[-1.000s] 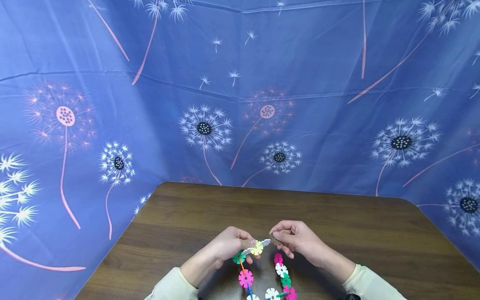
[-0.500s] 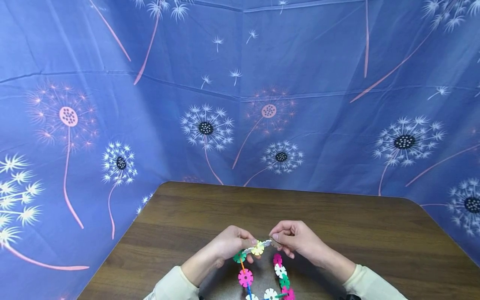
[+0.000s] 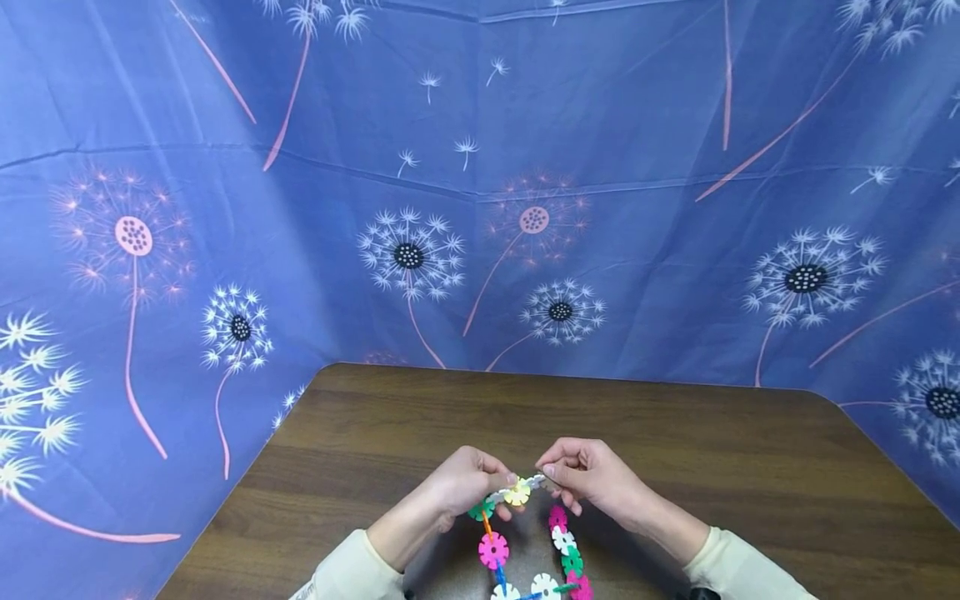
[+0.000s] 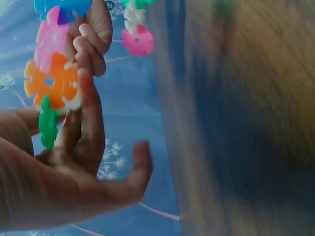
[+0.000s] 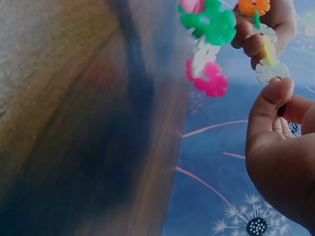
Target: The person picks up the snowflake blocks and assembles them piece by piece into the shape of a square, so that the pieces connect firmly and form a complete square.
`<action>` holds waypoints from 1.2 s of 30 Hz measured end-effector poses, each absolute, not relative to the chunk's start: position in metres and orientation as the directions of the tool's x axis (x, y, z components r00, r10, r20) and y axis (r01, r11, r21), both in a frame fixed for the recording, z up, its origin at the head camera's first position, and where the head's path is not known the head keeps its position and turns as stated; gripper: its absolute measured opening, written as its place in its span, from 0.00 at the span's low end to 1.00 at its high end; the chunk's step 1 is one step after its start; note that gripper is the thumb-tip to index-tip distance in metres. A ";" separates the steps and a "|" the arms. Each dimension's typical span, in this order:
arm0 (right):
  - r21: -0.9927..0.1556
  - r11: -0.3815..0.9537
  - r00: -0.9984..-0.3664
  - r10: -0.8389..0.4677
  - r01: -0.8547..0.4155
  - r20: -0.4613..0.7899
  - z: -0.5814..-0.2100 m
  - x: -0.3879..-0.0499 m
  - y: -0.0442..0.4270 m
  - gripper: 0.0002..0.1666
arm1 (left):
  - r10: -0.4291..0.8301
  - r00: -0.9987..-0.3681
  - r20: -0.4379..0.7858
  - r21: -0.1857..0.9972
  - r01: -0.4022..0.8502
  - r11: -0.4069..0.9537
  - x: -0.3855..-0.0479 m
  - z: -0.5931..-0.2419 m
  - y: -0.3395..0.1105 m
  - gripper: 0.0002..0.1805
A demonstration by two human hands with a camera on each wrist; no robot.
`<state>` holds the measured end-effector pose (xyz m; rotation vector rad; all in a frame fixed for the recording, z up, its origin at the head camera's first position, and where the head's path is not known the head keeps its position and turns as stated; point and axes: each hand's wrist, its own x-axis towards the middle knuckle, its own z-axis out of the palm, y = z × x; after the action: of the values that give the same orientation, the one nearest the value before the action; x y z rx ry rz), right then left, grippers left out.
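A chain of colourful plastic snowflake discs hangs in a loop with a gap between its two ends. My left hand (image 3: 468, 483) pinches it by a white disc, between the green disc (image 4: 48, 125) and the yellow disc (image 3: 517, 492). Beyond the yellow one, a white disc (image 5: 271, 71) reaches the fingertips of my right hand (image 3: 596, 479). Between that thumb and finger shows a small dark brown disc (image 5: 281, 110), mostly hidden; whether it is joined to the white disc I cannot tell. The chain's other end, a pink disc (image 3: 558, 517), is below the right hand.
The rest of the loop, with a pink disc (image 3: 493, 551) on the left and a white disc (image 3: 546, 586) near the bottom edge, lies towards me. Beneath is a brown wooden table (image 3: 375, 417), backed by a blue dandelion-print cloth (image 3: 637, 250).
The right fingertips have come up to the white disc, and the brown disc that showed between them is now mostly covered in the head view. The left hand keeps its grip.
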<state>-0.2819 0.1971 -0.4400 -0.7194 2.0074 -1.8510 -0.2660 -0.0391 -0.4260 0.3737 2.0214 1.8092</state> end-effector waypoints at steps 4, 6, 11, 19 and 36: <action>-0.990 0.065 -0.833 -0.550 -0.122 0.066 -0.440 -0.281 0.199 0.15 | 0.505 -0.852 -0.136 0.989 -0.091 0.113 -0.266 -0.428 -0.037 0.12; -0.991 0.071 -0.826 -0.561 -0.115 0.056 -0.441 -0.280 0.199 0.15 | 0.518 -0.845 -0.136 0.990 -0.098 0.099 -0.266 -0.429 -0.035 0.12; -0.993 0.053 -0.803 -0.594 -0.102 0.051 -0.443 -0.279 0.198 0.15 | 0.536 -0.835 -0.129 0.992 -0.108 0.071 -0.266 -0.433 -0.026 0.13; -0.995 0.022 -0.794 -0.605 -0.098 0.065 -0.441 -0.274 0.198 0.15 | 0.535 -0.834 -0.134 0.990 -0.138 0.034 -0.264 -0.434 -0.023 0.11; -0.839 0.485 -0.874 -0.486 -0.246 -0.024 -0.464 -0.274 0.199 0.13 | 0.486 -0.867 -0.107 0.993 -0.074 0.087 -0.270 -0.434 -0.029 0.16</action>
<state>-0.2742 0.1990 -0.4643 -0.6238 2.4748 -1.3352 -0.2697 -0.0290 -0.4336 0.4053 1.9608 1.8321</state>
